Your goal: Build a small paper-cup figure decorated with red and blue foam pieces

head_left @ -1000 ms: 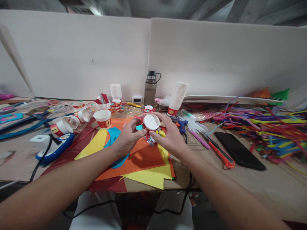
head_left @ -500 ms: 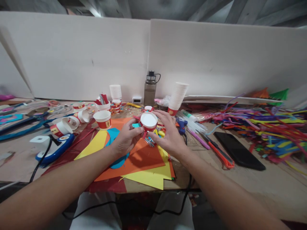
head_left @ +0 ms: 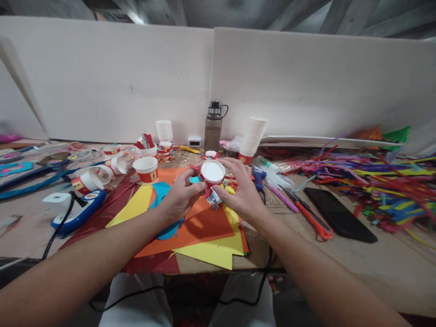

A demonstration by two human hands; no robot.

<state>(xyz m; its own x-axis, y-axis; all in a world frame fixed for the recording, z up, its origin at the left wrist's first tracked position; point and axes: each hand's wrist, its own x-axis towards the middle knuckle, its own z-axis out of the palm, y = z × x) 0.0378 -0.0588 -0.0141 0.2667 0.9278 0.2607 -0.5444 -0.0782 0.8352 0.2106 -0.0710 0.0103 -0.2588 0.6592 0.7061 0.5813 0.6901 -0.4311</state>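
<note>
Both hands hold a paper cup (head_left: 213, 171) above the coloured sheets, its round white end facing up. Small red pieces stick out from its sides, and a teal piece (head_left: 195, 180) shows at its left. My left hand (head_left: 182, 193) grips the cup's left side, thumb at the near edge. Curved round the right side is my right hand (head_left: 240, 186), with its fingers behind the cup and its thumb at the front. Beneath, an orange sheet (head_left: 204, 222), a yellow sheet (head_left: 214, 254) and a blue cut-out (head_left: 170, 229) lie overlapping.
At left stand a paper cup (head_left: 146, 170) and a blue-and-white power strip (head_left: 80, 213). A bottle (head_left: 213, 129) and a cup stack (head_left: 252, 138) are behind. Rightward lie a glue gun (head_left: 259, 178), utility knife (head_left: 315, 220), phone (head_left: 340, 214) and pipe cleaners (head_left: 384, 181).
The cup has shifted slightly to the right and turned a little between my hands. Both hands keep nearly the same place around it.
</note>
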